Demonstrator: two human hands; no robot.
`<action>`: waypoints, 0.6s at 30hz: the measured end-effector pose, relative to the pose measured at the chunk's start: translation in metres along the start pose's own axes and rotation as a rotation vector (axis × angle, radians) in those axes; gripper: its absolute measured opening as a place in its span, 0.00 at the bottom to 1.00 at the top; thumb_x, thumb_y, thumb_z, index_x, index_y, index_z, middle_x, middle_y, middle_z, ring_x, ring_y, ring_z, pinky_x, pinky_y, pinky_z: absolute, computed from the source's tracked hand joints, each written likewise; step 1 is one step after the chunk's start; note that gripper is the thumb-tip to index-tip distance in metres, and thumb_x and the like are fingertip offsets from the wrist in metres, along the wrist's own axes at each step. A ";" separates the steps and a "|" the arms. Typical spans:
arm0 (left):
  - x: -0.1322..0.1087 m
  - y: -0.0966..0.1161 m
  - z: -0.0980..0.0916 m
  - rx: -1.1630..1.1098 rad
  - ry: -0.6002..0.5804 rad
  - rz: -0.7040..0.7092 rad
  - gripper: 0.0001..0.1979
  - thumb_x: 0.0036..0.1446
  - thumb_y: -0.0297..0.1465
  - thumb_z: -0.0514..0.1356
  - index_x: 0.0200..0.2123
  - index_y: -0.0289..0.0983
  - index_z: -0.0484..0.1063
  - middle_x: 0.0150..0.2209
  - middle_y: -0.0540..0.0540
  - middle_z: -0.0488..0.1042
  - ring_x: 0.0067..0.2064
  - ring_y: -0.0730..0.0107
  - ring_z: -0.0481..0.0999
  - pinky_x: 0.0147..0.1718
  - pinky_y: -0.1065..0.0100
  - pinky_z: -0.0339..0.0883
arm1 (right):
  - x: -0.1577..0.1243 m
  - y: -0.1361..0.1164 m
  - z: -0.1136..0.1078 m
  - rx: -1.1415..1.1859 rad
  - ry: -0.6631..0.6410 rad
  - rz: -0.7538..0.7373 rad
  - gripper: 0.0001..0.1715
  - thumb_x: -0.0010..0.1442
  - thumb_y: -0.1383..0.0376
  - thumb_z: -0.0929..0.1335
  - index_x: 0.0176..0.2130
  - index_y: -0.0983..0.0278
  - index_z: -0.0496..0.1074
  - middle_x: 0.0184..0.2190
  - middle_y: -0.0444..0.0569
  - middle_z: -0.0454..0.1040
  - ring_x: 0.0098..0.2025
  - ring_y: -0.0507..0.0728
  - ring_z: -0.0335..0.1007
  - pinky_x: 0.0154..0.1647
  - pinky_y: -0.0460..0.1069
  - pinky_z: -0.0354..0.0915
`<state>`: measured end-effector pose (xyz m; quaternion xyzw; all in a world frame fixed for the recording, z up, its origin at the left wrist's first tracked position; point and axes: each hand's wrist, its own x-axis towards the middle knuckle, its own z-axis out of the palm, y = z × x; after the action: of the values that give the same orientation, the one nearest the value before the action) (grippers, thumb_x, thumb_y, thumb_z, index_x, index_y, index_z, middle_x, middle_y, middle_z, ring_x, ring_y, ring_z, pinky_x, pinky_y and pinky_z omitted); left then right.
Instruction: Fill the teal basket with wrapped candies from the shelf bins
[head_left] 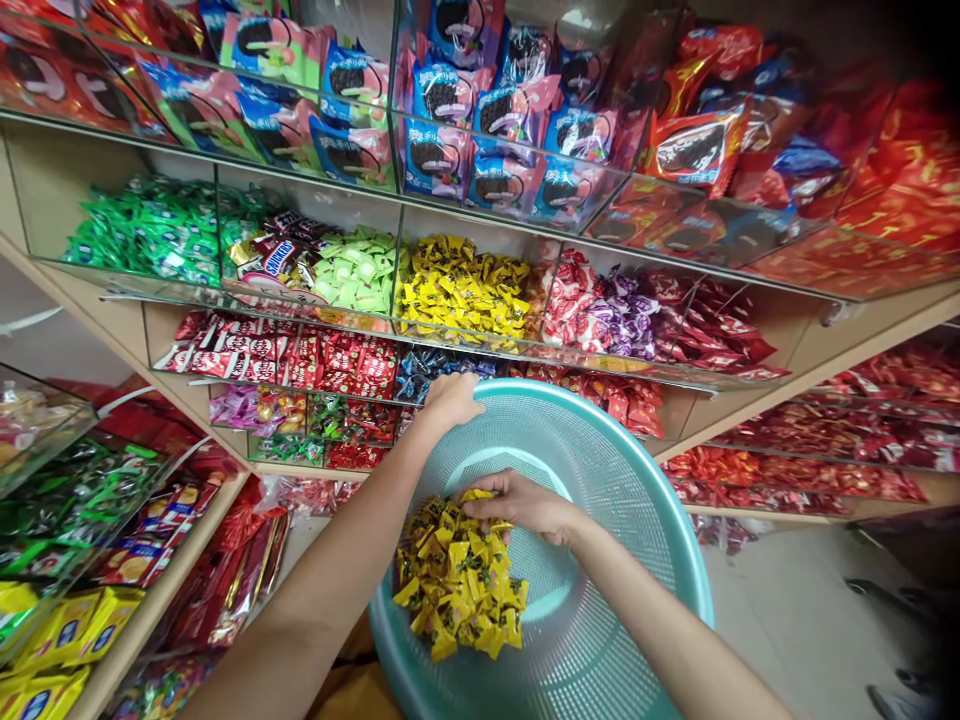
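Observation:
A round teal plastic basket [637,500] is tilted toward me in front of the candy shelves. My left hand [450,398] grips its far rim, fingers curled over the edge. A heap of yellow wrapped candies [457,585] lies in the basket's lower left part. My right hand [521,503] rests on top of the heap, its fingers closed around a few of the yellow candies.
Clear-fronted shelf bins hold green [150,230], light green [356,270], yellow [457,290], red and purple candies [630,315]. Cookie packs [450,100] fill the top shelf. More bins stand at the left [67,500] and right [825,440]. Tiled floor shows lower right.

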<state>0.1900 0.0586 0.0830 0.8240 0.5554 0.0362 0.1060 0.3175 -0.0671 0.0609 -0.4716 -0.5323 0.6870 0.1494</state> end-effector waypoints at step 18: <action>-0.002 -0.003 -0.002 0.012 0.007 0.014 0.19 0.46 0.44 0.55 0.41 0.41 0.67 0.40 0.44 0.74 0.43 0.59 0.72 0.39 0.66 0.64 | -0.003 -0.014 -0.001 0.090 -0.043 -0.013 0.22 0.48 0.52 0.67 0.38 0.63 0.71 0.27 0.44 0.65 0.21 0.44 0.55 0.14 0.41 0.43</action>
<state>0.1862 0.0577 0.0849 0.8285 0.5500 0.0364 0.0991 0.3155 -0.0637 0.0744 -0.4461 -0.5071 0.7191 0.1633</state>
